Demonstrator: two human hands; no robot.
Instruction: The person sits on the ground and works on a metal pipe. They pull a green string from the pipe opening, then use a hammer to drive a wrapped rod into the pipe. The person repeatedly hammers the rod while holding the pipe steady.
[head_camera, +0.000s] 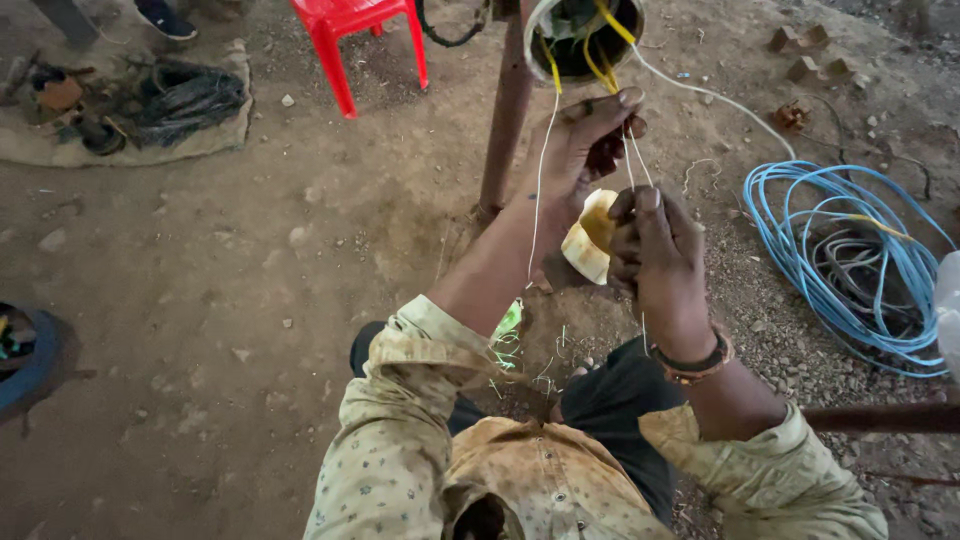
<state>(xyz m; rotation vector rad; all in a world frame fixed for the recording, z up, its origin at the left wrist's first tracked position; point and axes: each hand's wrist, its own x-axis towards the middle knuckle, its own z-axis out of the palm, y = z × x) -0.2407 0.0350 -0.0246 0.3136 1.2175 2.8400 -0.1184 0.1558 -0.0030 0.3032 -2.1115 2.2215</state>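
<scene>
Left hand (590, 140) pinches thin white and yellow wires (632, 150) taut, running up to a round open-mouthed housing (583, 35) at twelve o'clock; right hand (655, 245) closes around a cream tape roll (590, 235), ready for wrapping; blue cable coil (840, 250) at three o'clock

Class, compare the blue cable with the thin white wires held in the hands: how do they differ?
The blue cable lies coiled in loops on the dirt ground; the thin white wires run taut up to the round box. The blue cable looks thicker; the white wires are fine strands. No hand touches the blue cable; the left hand and right hand pinch the white wires. Both are long, flexible lines.
</scene>
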